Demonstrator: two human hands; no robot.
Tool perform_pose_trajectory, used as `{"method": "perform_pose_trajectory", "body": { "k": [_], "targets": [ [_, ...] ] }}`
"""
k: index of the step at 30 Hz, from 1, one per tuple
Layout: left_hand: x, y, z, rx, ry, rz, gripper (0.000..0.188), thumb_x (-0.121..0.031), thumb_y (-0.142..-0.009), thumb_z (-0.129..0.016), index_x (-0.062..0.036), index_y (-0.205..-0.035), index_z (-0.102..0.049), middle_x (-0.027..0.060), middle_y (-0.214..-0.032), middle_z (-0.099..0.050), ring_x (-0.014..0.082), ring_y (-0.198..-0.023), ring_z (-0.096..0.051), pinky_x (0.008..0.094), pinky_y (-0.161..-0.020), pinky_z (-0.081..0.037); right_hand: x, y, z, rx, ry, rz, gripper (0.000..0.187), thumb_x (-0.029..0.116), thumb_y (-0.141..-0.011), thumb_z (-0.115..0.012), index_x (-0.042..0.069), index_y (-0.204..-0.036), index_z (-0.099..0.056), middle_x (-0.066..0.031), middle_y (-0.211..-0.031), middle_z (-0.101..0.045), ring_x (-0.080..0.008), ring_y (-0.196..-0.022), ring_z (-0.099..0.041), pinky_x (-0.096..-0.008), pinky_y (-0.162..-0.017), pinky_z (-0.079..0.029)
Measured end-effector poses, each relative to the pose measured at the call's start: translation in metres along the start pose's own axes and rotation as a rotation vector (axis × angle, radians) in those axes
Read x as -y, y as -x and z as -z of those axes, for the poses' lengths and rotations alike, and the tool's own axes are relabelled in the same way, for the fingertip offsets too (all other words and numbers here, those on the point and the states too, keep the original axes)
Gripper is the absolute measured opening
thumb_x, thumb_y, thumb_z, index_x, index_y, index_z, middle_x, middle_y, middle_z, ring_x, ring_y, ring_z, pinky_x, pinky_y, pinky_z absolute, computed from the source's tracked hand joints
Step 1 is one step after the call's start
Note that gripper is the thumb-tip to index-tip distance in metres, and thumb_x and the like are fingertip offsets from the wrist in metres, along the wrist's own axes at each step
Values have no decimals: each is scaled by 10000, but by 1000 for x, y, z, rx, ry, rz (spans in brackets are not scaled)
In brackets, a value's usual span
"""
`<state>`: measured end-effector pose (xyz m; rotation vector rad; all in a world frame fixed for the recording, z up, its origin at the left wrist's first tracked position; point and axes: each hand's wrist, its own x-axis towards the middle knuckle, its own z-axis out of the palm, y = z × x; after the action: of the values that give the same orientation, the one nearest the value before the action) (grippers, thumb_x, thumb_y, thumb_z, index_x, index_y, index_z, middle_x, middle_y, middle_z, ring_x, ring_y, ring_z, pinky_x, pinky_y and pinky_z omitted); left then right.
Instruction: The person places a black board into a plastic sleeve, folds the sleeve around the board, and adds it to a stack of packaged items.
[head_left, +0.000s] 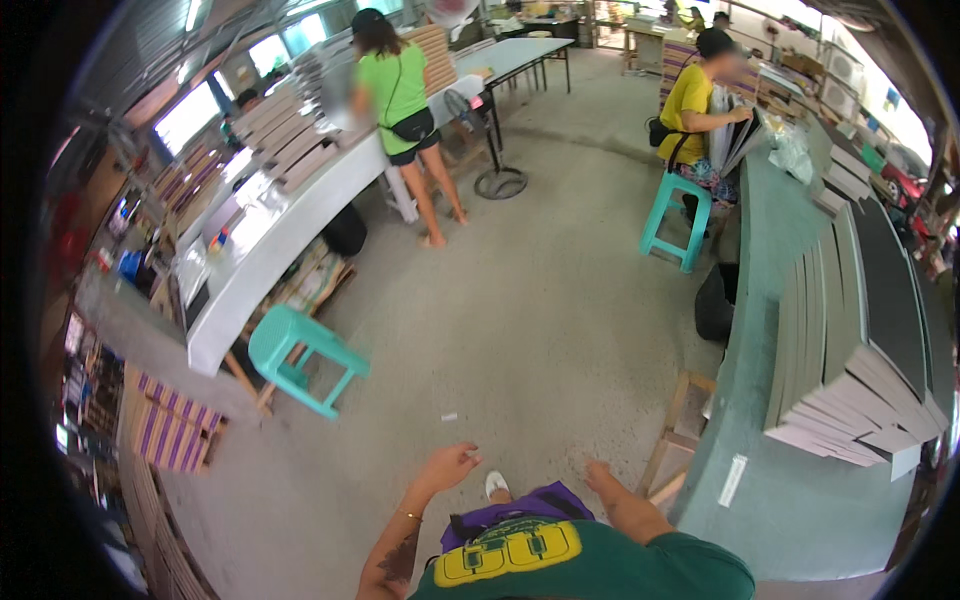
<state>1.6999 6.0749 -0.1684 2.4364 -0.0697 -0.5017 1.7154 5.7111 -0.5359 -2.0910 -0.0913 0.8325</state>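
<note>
My left hand (447, 467) hangs in the air above the concrete floor, its fingers loosely bent and apart, with nothing in it. Out to the other side is my right hand (601, 476), also over the floor, seen small and partly edge-on; its fingers look loosely extended and I see nothing held. It is nearest to a wooden frame (682, 425) beside the green-topped table (790, 510). On that table stands a row of grey and black flat boards or folders (835, 330), away from both hands. A white strip (733, 481) lies near the table's edge.
A teal stool (300, 350) stands at left by a long white table (260, 290) with stacked boards. One person (405, 100) stands there; another (690, 110) sits on a teal stool (678, 215) at right, holding grey folders. A fan stand (500, 183) and black bin (716, 302) occupy the floor.
</note>
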Motion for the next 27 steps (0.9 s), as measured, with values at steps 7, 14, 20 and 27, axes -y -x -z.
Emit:
{"method": "perform_pose_trajectory", "body": {
  "k": [7, 14, 20, 27],
  "targets": [
    [38, -233, 115, 213, 101, -150, 465, -407, -890, -528, -42, -1175, -571, 178, -1011, -657, 316, -918, -636, 393, -793, -491, 27, 32, 124, -649, -1126, -839, 186, 192, -829, -564, 80, -975, -529, -74, -768, -505, -213, -652, -487, -424, -580, -414],
    [29, -511, 204, 292, 5, -309, 473, -401, -892, -527, -31, -1183, -563, 175, -998, -660, 323, -920, -635, 396, -794, -492, 99, -209, 242, -862, -1255, -888, 108, 180, -844, -525, 75, -832, -545, -81, -669, -469, -199, -572, -452, -400, -492, -380],
    [46, -696, 318, 245, 195, -158, 418, -354, -893, -553, -52, -1181, -565, 192, -1042, -642, 314, -956, -630, 380, -809, -490, 388, -520, 421, -415, -985, -412, 345, 250, -911, -532, 52, -1192, -551, -79, -1169, -558, -208, -1093, -517, -376, -903, -431],
    [68, -971, 431, 294, 55, -201, 448, -388, -893, -541, -50, -1186, -563, 185, -1011, -655, 327, -924, -635, 393, -785, -494, 512, -766, 540, -314, -831, -155, 360, 300, -884, -582, 87, -1174, -571, -71, -1086, -595, -219, -1051, -546, -377, -881, -443]
  ]
}}
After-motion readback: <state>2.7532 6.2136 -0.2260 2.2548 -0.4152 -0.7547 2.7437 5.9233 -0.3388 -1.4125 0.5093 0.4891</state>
